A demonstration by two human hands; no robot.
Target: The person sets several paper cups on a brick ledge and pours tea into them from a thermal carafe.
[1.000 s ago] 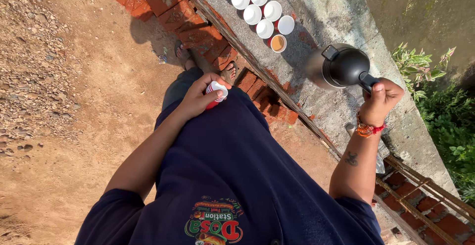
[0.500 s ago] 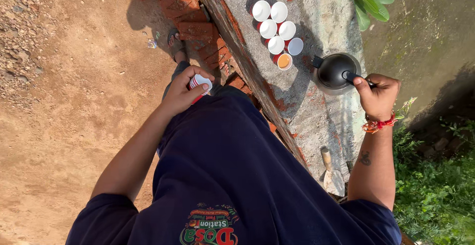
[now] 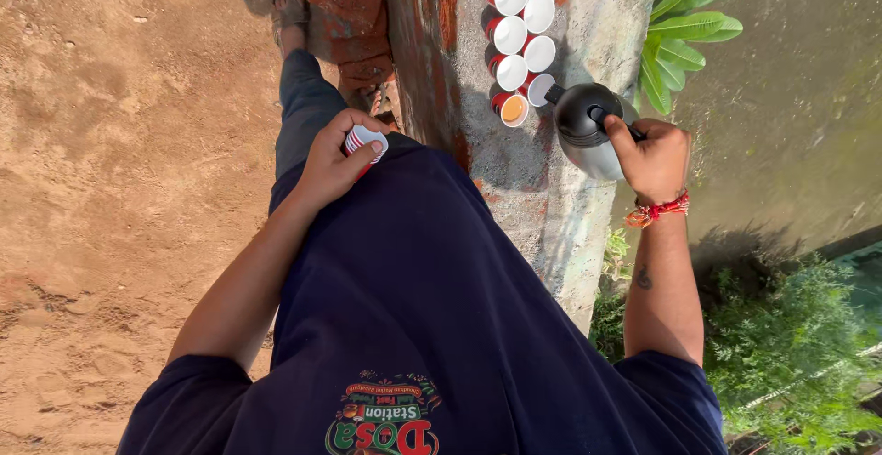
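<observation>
The left hand [image 3: 335, 156] is held against the torso, fingers curled shut, seemingly pinching. The right hand [image 3: 654, 156] is extended to the far right, arm straightened, fingers clenched, thumb laid forward.

Black flask [image 3: 585, 129] tilted, small cup [image 3: 364, 140] gripped

Small red-and-white printed cup stack [image 3: 365, 140] gripped in left hand [image 3: 333, 156]. Round multicolour printed emblem [image 3: 381, 414] on dark shirt, well below both hands.

Cups [image 3: 520, 37] on wall [image 3: 551, 207], left of flask [image 3: 588, 133]
</observation>
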